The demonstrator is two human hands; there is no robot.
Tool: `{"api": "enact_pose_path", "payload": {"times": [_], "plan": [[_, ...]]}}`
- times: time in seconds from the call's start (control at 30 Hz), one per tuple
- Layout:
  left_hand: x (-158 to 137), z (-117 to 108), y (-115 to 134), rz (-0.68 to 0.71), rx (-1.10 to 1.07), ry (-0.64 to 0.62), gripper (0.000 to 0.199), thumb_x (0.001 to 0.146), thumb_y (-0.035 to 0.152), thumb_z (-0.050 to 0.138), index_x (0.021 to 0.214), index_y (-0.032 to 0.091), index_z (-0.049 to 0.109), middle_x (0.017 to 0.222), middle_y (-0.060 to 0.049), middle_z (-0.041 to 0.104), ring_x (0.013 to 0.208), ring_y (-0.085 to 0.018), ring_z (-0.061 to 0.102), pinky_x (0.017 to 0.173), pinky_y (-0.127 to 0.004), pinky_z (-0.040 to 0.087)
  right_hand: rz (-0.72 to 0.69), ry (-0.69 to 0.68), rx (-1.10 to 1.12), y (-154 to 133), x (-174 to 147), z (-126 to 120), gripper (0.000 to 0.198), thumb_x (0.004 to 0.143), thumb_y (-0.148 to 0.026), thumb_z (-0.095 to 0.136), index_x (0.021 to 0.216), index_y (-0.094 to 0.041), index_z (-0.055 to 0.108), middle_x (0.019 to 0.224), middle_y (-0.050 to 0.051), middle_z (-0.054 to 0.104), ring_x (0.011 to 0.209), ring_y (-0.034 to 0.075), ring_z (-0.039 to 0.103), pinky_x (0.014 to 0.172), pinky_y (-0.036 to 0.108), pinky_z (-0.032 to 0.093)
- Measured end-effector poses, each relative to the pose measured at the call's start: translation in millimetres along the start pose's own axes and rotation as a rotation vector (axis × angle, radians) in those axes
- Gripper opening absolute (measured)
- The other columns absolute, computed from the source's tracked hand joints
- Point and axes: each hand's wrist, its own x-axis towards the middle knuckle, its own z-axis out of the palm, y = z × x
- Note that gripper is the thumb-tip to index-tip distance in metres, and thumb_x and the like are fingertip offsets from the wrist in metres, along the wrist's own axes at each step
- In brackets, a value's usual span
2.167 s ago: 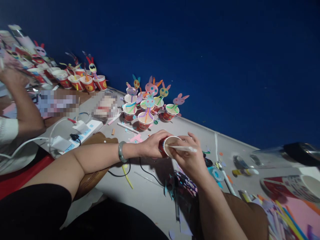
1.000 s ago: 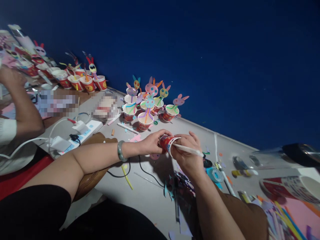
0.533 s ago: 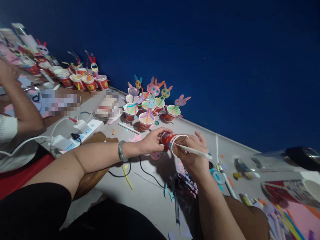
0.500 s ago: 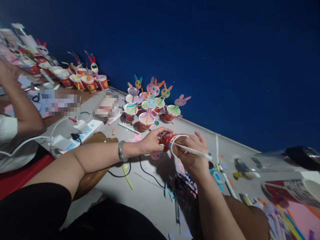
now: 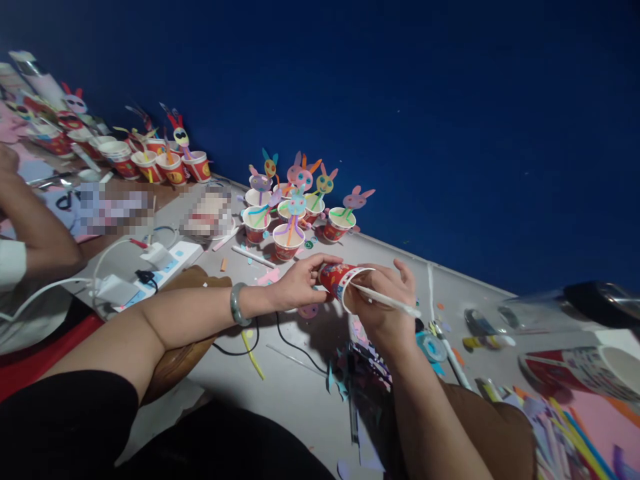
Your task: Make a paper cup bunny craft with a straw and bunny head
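Observation:
My left hand (image 5: 300,283), with a jade-like bangle at the wrist, is closed around a red paper cup (image 5: 333,279) from its base side. The cup lies tipped on its side above the table, its white rim turned toward my right hand (image 5: 387,300). That hand is closed on a slim white stick (image 5: 385,300), and its fingers reach into the cup's mouth. Where the stick's inner end touches is hidden by the fingers. Just beyond the hands stand several paper cups (image 5: 287,252) with paper rabbit figures (image 5: 296,203) on coloured stems.
A power strip (image 5: 175,263) with plugged-in chargers lies on the left, beside another person's arm (image 5: 37,223). More decorated cups (image 5: 173,171) line the back left. At right are a stack of paper cups (image 5: 565,370), coloured strips (image 5: 575,433) and a roll of tape (image 5: 431,347). A blue wall (image 5: 400,120) rises behind.
The whole view has shifted slightly, with things sliding a little to the left. Both hands keep their hold on the cup and the white stick, nearly unmoved.

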Motion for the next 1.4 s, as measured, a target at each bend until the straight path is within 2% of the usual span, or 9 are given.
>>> {"api": "enact_pose_path", "payload": {"times": [0.1,0.27,0.47,0.63,0.87,1.13,1.27,1.4], "plan": [[0.0,0.2,0.4,-0.011,0.023,0.011,0.065,0.059,0.008,0.074,0.122,0.014,0.058,0.112,-0.010,0.067,0.094,-0.017,0.067,0.088,-0.035,0.056,0.004,0.021,-0.051,3.3,-0.9,0.7,0.008,0.081,-0.022,0.059,0.073,-0.023,0.057,0.083,0.002,0.074,0.083,0.021,0.069,0.108,0.051,0.032],[0.2,-0.2,-0.3,-0.015,0.046,0.001,0.067,0.060,0.008,0.074,0.125,0.013,0.056,0.115,-0.012,0.067,0.098,-0.019,0.068,0.090,-0.036,0.056,0.001,-0.022,0.040,5.0,-0.8,1.8,0.016,0.082,-0.028,0.059,0.069,-0.023,0.053,0.073,-0.001,0.070,0.074,0.019,0.067,0.105,0.049,0.036],[-1.2,-0.5,0.1,0.024,0.060,0.010,0.067,0.062,0.006,0.070,0.127,0.014,0.057,0.125,-0.013,0.065,0.104,-0.021,0.068,0.095,-0.037,0.055,0.000,-0.004,0.008,1.5,1.2,1.6,0.014,0.082,-0.024,0.058,0.069,-0.023,0.051,0.076,0.000,0.071,0.075,0.020,0.067,0.106,0.051,0.035],[-1.9,-1.2,-2.2,0.064,0.074,-0.003,0.068,0.063,0.006,0.070,0.129,0.016,0.057,0.127,-0.012,0.065,0.107,-0.023,0.068,0.097,-0.037,0.055,0.043,0.002,0.068,-0.2,-0.5,2.1,0.018,0.082,-0.028,0.059,0.068,-0.024,0.048,0.077,0.000,0.071,0.077,0.021,0.069,0.104,0.049,0.040],[-0.7,-3.4,-1.8,0.186,0.067,0.003,0.066,0.065,0.004,0.067,0.128,0.020,0.061,0.139,-0.011,0.058,0.125,-0.026,0.059,0.107,-0.041,0.049,-0.015,0.013,-0.057,2.2,-4.2,9.1,0.008,0.083,-0.025,0.055,0.077,-0.024,0.060,0.082,0.004,0.074,0.079,0.022,0.068,0.108,0.051,0.036],[6.2,-7.3,-1.0,0.068,0.055,-0.046,0.064,0.064,0.010,0.075,0.126,0.016,0.060,0.131,-0.014,0.061,0.113,-0.025,0.065,0.098,-0.041,0.054,0.048,-0.023,0.028,3.5,-1.6,6.5,0.017,0.084,-0.032,0.056,0.069,-0.024,0.051,0.072,0.001,0.068,0.071,0.020,0.064,0.101,0.051,0.041],[8.8,-9.6,-7.3,0.024,0.020,-0.055,0.065,0.061,0.006,0.075,0.123,0.017,0.062,0.127,-0.011,0.062,0.112,-0.024,0.064,0.095,-0.039,0.054,0.069,-0.067,0.077,4.6,-0.3,5.7,0.018,0.087,-0.033,0.053,0.070,-0.025,0.053,0.069,-0.001,0.066,0.072,0.020,0.065,0.102,0.051,0.039],[9.1,-8.9,-6.6,-0.043,-0.023,-0.065,0.066,0.058,0.007,0.077,0.122,0.017,0.062,0.122,-0.010,0.064,0.102,-0.020,0.066,0.091,-0.036,0.055,0.051,-0.117,0.086,3.7,3.1,-3.4,0.016,0.085,-0.031,0.053,0.070,-0.023,0.056,0.073,0.000,0.067,0.073,0.020,0.065,0.103,0.053,0.037]]}}
